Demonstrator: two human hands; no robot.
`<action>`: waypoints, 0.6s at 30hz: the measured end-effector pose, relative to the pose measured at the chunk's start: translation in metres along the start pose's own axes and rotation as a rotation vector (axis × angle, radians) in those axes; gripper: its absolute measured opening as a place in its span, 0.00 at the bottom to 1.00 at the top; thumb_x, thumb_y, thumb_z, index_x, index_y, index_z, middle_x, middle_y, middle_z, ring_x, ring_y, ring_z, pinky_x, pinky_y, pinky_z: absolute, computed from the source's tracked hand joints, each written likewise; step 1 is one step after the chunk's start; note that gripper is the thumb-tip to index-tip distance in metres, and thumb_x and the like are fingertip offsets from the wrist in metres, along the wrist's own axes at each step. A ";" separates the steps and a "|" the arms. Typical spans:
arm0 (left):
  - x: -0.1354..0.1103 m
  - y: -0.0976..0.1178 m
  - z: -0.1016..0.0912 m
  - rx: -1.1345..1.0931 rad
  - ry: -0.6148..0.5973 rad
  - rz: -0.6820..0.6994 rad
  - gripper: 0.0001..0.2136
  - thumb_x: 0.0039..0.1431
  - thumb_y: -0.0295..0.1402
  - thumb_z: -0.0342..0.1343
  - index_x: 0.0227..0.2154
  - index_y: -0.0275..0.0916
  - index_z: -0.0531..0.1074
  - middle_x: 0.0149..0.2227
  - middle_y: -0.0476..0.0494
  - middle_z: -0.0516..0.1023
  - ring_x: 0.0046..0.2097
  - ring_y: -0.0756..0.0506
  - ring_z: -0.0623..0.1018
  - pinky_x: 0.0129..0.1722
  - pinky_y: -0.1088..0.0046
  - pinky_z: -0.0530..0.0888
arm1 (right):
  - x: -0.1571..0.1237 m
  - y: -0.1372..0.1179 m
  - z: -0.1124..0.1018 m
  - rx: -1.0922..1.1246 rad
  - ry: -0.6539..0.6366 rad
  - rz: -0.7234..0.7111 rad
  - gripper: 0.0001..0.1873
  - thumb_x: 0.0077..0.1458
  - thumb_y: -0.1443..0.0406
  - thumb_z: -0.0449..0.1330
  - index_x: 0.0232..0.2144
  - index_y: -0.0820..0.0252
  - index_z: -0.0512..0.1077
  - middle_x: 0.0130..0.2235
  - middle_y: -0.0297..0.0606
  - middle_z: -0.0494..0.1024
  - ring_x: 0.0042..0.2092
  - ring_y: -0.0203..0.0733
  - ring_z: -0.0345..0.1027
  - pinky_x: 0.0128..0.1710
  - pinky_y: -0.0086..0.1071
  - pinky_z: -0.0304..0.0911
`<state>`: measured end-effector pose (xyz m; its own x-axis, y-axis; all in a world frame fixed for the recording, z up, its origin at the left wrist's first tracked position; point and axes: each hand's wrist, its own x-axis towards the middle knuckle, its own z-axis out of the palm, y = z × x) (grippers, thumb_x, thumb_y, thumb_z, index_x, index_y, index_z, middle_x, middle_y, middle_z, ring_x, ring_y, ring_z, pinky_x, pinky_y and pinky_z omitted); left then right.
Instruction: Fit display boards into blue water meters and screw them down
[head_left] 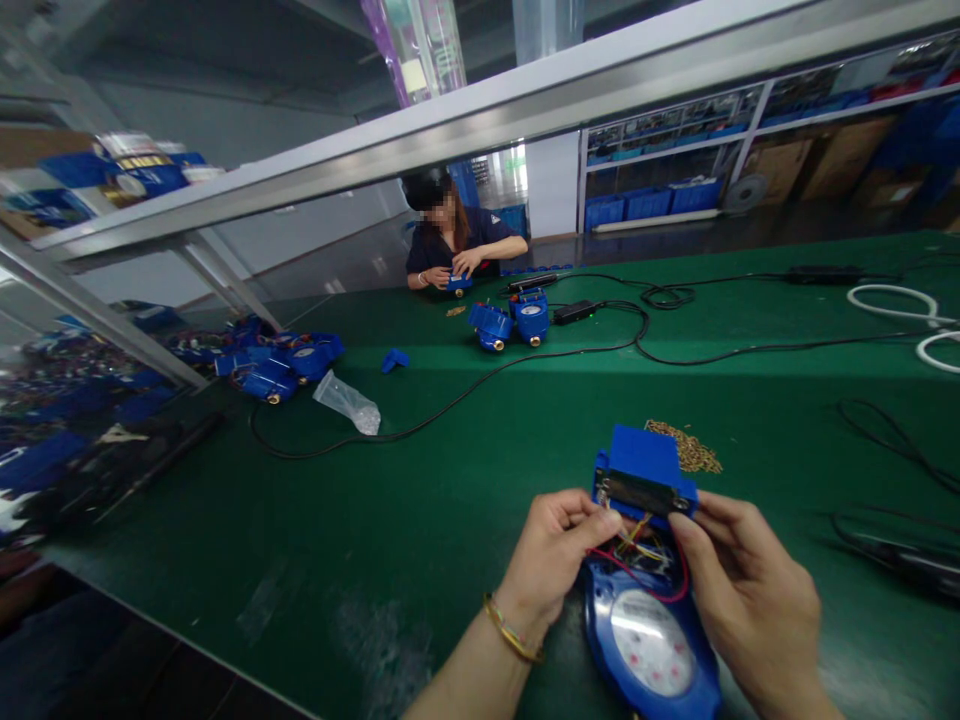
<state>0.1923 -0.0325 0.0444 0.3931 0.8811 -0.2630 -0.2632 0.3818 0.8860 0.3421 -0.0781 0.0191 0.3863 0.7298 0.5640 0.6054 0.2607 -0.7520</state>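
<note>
In front of me on the green table lies a blue water meter [651, 640] with a round white dial. Above its wiring compartment is a blue box-shaped cover [646, 462], tilted so its dark inner side faces me. My left hand [555, 545] pinches the cover's left end near the wires, thumb on top. My right hand [750, 590] grips the cover's right end between thumb and fingers. Red, yellow and white wires [637, 545] run between the cover and the compartment. Just behind the cover is a pile of small brass-coloured screws [686, 447].
A clear plastic bag [349, 402] and a small blue part [394, 360] lie left of centre. More blue meters [285, 365] are heaped at left, and two meters [514, 320] stand farther back. A black cable [450, 400] crosses the table. Opposite, a person [457, 235] handles a blue meter.
</note>
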 end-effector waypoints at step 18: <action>0.003 0.004 -0.006 0.129 0.001 0.040 0.23 0.37 0.49 0.72 0.22 0.33 0.72 0.24 0.49 0.73 0.27 0.53 0.68 0.32 0.77 0.63 | 0.004 -0.003 -0.002 0.013 0.008 0.013 0.11 0.61 0.56 0.59 0.38 0.58 0.72 0.31 0.37 0.82 0.28 0.39 0.78 0.29 0.20 0.72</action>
<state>0.1868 -0.0263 0.0448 0.3838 0.8951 -0.2270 -0.1628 0.3076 0.9375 0.3435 -0.0773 0.0241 0.3999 0.7283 0.5565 0.5908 0.2594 -0.7640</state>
